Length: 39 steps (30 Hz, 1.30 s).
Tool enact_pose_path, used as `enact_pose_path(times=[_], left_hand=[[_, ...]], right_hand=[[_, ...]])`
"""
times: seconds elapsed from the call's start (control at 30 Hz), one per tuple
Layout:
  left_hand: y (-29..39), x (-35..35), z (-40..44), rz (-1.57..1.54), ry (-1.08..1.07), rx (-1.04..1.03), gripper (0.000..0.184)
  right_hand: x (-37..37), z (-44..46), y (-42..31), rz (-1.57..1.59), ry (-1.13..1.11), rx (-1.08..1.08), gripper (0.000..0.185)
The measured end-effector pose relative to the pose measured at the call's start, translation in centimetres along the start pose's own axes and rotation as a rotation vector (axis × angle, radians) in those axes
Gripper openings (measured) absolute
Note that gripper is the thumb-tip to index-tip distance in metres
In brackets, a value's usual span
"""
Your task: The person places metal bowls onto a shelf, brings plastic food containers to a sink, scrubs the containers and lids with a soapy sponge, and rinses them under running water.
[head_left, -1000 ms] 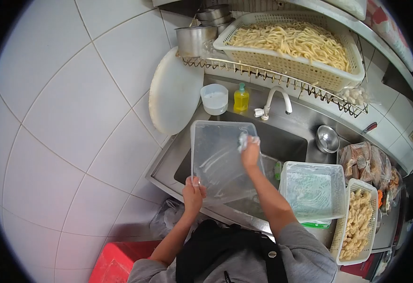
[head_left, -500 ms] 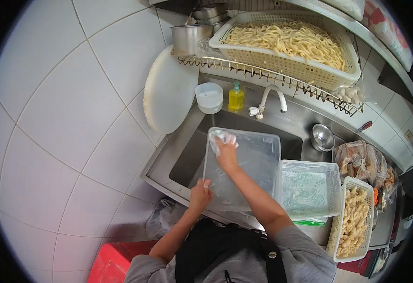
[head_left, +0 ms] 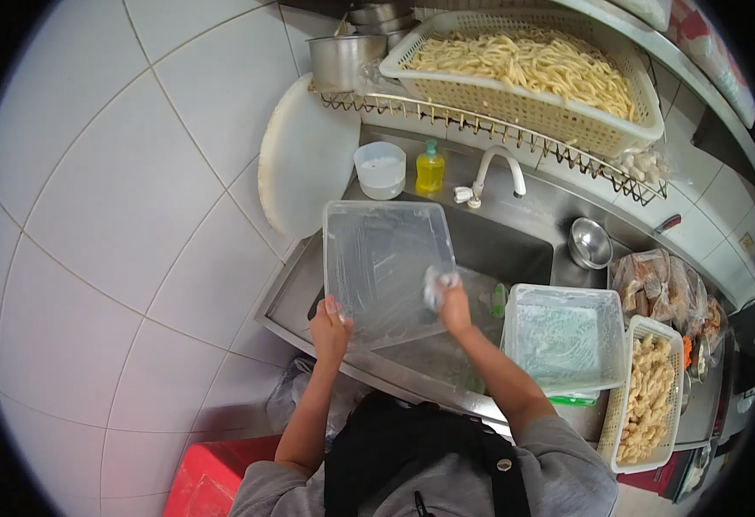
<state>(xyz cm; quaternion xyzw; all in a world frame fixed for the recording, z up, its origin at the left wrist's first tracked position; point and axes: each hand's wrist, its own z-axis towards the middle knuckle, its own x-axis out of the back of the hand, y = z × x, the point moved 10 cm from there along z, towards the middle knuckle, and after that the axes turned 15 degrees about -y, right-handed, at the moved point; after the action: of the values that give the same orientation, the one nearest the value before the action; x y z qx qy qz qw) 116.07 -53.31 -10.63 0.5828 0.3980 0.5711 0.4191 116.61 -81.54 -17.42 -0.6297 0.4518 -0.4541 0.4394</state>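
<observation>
A clear rectangular plastic lid or tray (head_left: 382, 258), streaked with whitish suds, is held tilted over the steel sink (head_left: 506, 250). My left hand (head_left: 332, 332) grips its lower left edge, fingers closed round the rim. My right hand (head_left: 453, 303) is closed on a white, soapy cloth or sponge (head_left: 435, 288), pressed against the lid near its right edge. Right of the sink stands a clear plastic container (head_left: 564, 336) with suds inside, on something green.
Behind the sink are a faucet (head_left: 491, 177), a yellow soap bottle (head_left: 430, 169), a white tub (head_left: 381, 171) and a round board (head_left: 304, 159). A noodle basket (head_left: 524, 99) sits on the rack above. Right are a metal bowl (head_left: 590, 243) and a food basket (head_left: 649, 396).
The lid has shifted left and up with my left hand. My right hand, with the white cloth or sponge, has moved from the lid's upper left corner to its right side.
</observation>
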Motion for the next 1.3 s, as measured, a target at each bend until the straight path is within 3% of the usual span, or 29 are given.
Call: enact_pose_path(times=[0.07, 0.1, 0.17, 0.2, 0.27, 0.33, 0.37, 0.43, 0.53, 0.6, 0.63, 0.67, 0.77, 0.83, 0.9, 0.97, 1.07, 1.17, 1.3], left_hand=[[0.8, -2.4, -0.5, 0.05, -0.045, -0.075, 0.046], [1.9, -3.7, -0.5, 0.102, -0.081, -0.155, 0.045], [2.2, -5.7, -0.8, 0.132, -0.093, -0.15, 0.044], [2.4, -6.3, -0.8, 0.168, -0.099, -0.148, 0.043], [4.0, -5.2, -1.6, 0.158, -0.101, -0.12, 0.041], [4.5, -3.5, -2.7, 0.049, -0.082, 0.013, 0.04], [3.9, -3.3, -2.9, 0.048, -0.076, 0.016, 0.04], [4.2, -4.1, -2.4, 0.245, -0.087, -0.128, 0.04], [3.9, -5.7, -2.1, 0.414, -0.075, -0.187, 0.039], [3.6, -5.5, -2.3, 0.427, -0.094, -0.166, 0.039], [3.1, -5.3, -2.7, 0.436, -0.108, -0.138, 0.038], [2.7, -5.1, -3.2, 0.437, -0.107, -0.134, 0.038], [4.2, -5.4, -4.8, 0.487, -0.09, -0.3, 0.036], [3.8, -5.1, -4.8, 0.403, -0.141, -0.18, 0.033], [5.4, -5.0, -5.1, 0.444, -0.126, -0.272, 0.032], [6.5, -5.0, -5.4, 0.482, -0.109, -0.368, 0.031], [6.1, -5.2, -4.6, 0.501, -0.136, -0.33, 0.034], [7.4, -4.7, -4.1, 0.49, -0.058, -0.42, 0.031], [5.4, -4.4, -2.2, 0.4, 0.002, -0.3, 0.027]], right_hand=[[3.1, -0.9, -4.0, -0.698, 0.464, 0.267, 0.031], [1.6, -1.2, -5.6, -0.695, 0.474, 0.266, 0.031], [-4.0, -1.3, -8.5, -0.231, 0.207, 0.283, 0.028], [-3.7, -0.5, -7.0, -0.23, 0.207, 0.283, 0.028], [-3.3, -0.6, -6.9, -0.774, 0.452, 0.59, 0.027], [4.8, 1.3, -2.0, -0.303, 0.431, 0.176, 0.035], [4.5, 1.2, -2.3, -0.305, 0.425, 0.178, 0.035], [4.1, 0.0, -6.3, -0.731, 0.584, 0.262, 0.039], [-3.3, -0.6, -10.0, -0.888, 0.478, 0.367, 0.045], [-5.8, -3.1, -13.9, -0.822, 0.435, 0.767, 0.047], [-5.0, -2.5, -13.1, -0.816, 0.434, 0.764, 0.047], [-1.6, -1.0, -11.1, -0.712, 0.485, 0.615, 0.048], [5.8, 1.8, -5.4, -0.553, 0.547, 0.317, 0.046], [8.2, 2.7, -3.6, -0.623, 0.614, 0.295, 0.047], [9.1, 2.7, -3.1, -0.692, 0.678, 0.262, 0.047], [10.2, 3.3, -2.4, -0.813, 0.655, -0.012, 0.044], [10.6, 4.1, -2.0, -0.866, 0.599, -0.093, 0.036], [9.0, 3.8, -0.1, -0.915, 0.581, -0.109, 0.027], [4.7, 0.8, 1.4, -0.995, 0.49, -0.101, 0.025]])
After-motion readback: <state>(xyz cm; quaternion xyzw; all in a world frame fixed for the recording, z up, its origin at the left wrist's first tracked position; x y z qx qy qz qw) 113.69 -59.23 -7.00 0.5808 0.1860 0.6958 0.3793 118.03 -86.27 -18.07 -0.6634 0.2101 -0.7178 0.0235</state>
